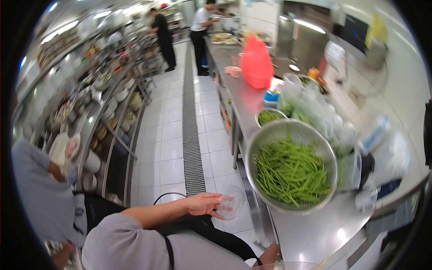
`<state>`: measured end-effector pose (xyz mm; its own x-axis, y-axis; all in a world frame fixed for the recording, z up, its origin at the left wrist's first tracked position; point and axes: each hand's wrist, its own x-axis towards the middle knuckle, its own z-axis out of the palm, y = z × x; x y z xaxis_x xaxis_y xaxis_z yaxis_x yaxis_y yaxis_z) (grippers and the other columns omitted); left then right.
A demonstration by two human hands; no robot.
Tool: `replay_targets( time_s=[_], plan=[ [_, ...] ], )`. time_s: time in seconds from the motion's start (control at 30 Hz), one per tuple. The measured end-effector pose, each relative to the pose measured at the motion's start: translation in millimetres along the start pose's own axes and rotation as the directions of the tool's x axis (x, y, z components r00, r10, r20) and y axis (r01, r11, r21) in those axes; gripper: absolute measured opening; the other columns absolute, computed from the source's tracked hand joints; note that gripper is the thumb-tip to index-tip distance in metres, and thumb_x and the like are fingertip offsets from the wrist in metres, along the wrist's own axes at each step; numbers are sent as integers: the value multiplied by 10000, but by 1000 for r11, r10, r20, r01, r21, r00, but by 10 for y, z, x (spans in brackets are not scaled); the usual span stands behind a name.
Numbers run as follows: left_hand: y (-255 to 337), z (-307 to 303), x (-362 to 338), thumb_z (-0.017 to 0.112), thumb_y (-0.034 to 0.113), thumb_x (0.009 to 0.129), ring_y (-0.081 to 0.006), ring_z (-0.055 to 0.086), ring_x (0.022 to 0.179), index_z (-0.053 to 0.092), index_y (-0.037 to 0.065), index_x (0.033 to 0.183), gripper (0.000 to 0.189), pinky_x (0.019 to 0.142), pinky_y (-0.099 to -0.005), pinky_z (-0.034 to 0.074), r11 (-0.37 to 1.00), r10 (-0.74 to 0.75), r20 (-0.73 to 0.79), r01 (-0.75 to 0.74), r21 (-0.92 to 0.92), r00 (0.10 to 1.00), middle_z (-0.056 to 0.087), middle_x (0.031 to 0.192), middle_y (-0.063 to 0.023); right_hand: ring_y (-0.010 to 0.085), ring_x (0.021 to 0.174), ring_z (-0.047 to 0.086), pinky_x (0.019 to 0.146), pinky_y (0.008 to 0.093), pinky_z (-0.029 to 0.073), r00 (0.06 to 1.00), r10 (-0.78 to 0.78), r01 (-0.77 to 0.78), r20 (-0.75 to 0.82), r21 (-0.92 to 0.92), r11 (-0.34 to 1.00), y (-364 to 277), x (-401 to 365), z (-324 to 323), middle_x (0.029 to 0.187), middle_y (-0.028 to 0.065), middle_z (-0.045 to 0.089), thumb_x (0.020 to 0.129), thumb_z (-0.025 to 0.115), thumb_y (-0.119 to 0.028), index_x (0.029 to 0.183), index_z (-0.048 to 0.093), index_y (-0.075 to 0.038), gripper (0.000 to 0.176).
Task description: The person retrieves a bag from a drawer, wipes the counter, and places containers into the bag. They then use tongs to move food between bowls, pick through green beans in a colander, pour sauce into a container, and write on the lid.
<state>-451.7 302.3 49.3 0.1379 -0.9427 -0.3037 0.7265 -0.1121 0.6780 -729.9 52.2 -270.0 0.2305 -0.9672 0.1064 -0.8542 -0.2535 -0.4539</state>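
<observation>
My left hand (206, 204) reaches out from a grey sleeve and is closed on the edge of a round clear plastic bowl (232, 203). Some of its fingers show through the plastic, above the tiled floor. Part of my right hand (272, 254) appears low in the view beside the steel table's edge; its fingers are hidden. Close to it, a clear curved rim (292, 264) crosses the bottom of the picture. On the steel table (321, 229), a large metal colander (334, 173) holds a heap of cut green beans (291, 171).
Behind the colander stand a small bowl of greens (270, 118), a red plastic bag (256, 63) and clear bags (315, 108). A grey-shirted person (42, 193) is close on the left, beside steel shelving (101, 135). Two people work farther off. A drain grate (191, 130) runs along the floor.
</observation>
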Motion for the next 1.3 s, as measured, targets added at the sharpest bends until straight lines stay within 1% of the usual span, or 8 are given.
replay_targets(
  time_s=[0.13, 0.33, 0.4, 0.73, 0.9, 0.97, 1.07, 1.3],
  plan=[
    [208, -67, -122, 379, 229, 935, -311, 338, 1233, 320, -5, 1283, 424, 927, -493, 383, 995, 98, 24, -97, -8, 995, 266, 1381, -84, 220, 856, 575, 748, 321, 451, 874, -472, 374, 116, 459, 806, -1060, -238, 5, 981, 127, 577, 763, 541, -46, 1006, 573, -19, 247],
    [680, -412, -224, 392, 244, 931, -275, 408, 1177, 356, 5, 1261, 408, 906, -443, 412, 987, 149, 150, -138, -78, 977, 355, 1320, -106, 285, 916, 549, 778, 337, 444, 440, -684, 240, 582, 657, 714, -3108, -493, -714, 1067, 141, 549, 806, 524, -131, 1044, 551, -17, 266],
    [874, -667, -318, 401, 247, 927, -256, 433, 1155, 357, 7, 1261, 413, 900, -430, 419, 982, 183, 189, -171, -79, 965, 392, 1292, -117, 252, 886, 571, 773, 331, 460, 504, -549, -671, 667, 703, 238, -3698, -444, -676, 994, 126, 583, 840, 507, -204, 1036, 560, -23, 272],
    [2287, -2061, -1024, 437, 261, 908, -229, 489, 1093, 386, 19, 1238, 412, 875, -406, 433, 958, 285, 108, -281, -50, 952, 466, 1211, -121, 235, 877, 586, 779, 369, 488, 292, -714, -877, 636, 475, 65, -6219, -124, -627, 977, 135, 604, 909, 335, -412, 1030, 528, 42, 508],
    [2623, -2773, -788, 491, 231, 887, -215, 514, 1055, 482, 59, 1061, 244, 853, -396, 444, 985, 167, -12, -167, -51, 986, 497, 1173, -118, 199, 704, 589, 615, 337, 508, 377, -702, -726, 604, 664, 182, -6577, 32, -293, 838, 100, 587, 798, 511, 38, 983, 496, -6, 191],
    [2764, -2870, -591, 516, 209, 875, -197, 530, 1025, 492, 87, 913, 130, 840, -374, 454, 973, 230, -417, -195, 125, 879, 530, 1116, -103, 174, 728, 570, 651, 300, 483, 565, -615, -594, 550, 788, 159, -6609, 205, -103, 793, 74, 570, 804, 501, 33, 926, 495, -15, 131],
    [2873, -3075, -347, 514, 203, 876, -185, 546, 979, 503, 98, 881, 106, 817, -352, 465, 944, 274, -525, -330, -14, 806, 535, 1093, -89, 134, 734, 538, 684, 273, 466, 781, -526, -210, 337, 934, 288, -6548, 638, -46, 803, 53, 557, 813, 527, -11, 885, 507, -41, 81],
    [3246, -3307, 184, 512, 202, 874, -181, 561, 905, 493, 125, 844, 85, 778, -317, 463, 984, 157, -488, -176, 7, 859, 549, 1059, -77, 34, 440, 374, 373, 173, 303, 949, -162, -238, 272, 951, 198, -6638, 1648, -109, 704, 13, 520, 868, 503, -106, 1102, 496, -30, 246]
  ],
)
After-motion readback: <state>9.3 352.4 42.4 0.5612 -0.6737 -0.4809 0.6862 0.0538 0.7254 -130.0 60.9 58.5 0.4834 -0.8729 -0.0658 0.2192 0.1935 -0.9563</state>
